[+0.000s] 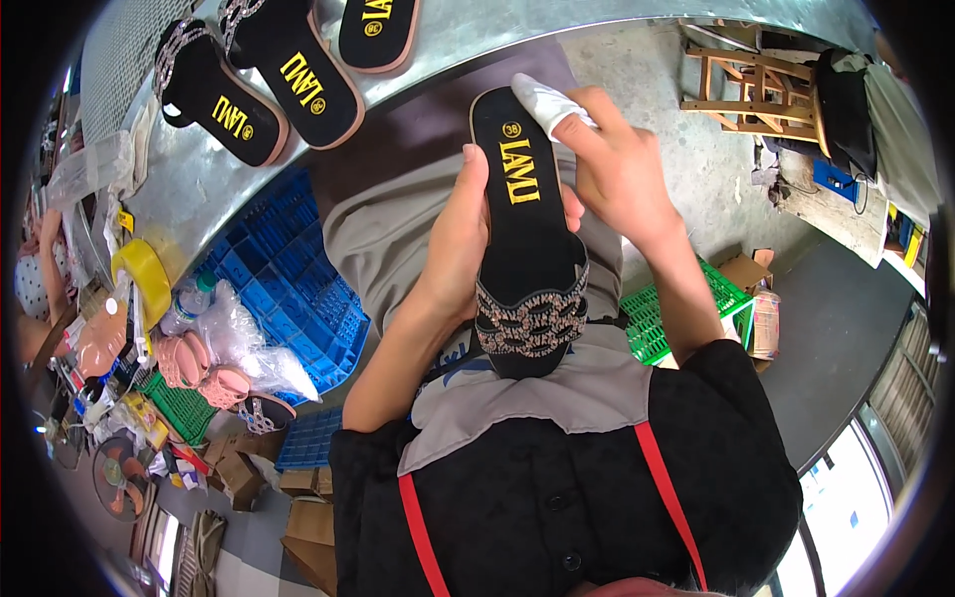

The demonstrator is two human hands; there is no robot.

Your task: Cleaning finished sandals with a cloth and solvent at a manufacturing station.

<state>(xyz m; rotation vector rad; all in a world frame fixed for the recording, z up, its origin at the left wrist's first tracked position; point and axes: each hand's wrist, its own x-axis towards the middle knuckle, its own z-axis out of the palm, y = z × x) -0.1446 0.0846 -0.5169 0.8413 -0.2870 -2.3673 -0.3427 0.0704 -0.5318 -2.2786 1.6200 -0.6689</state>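
Observation:
A black slide sandal with yellow lettering on its insole and a beaded, woven-look strap is held over my lap, heel end away from me. My left hand is closed round its left side, thumb along the edge. My right hand is at the heel end, with a white cloth covering its index finger and touching the sandal's right rim. Some right fingers pass behind the sole and are partly hidden. Matching sandals lie on the metal table ahead and to the left.
Blue plastic crates stand below the table on the left, beside clear plastic bags and pink sandals. Yellow tape sits at the table's left. A green crate is by my right elbow; a wooden stool stands far right.

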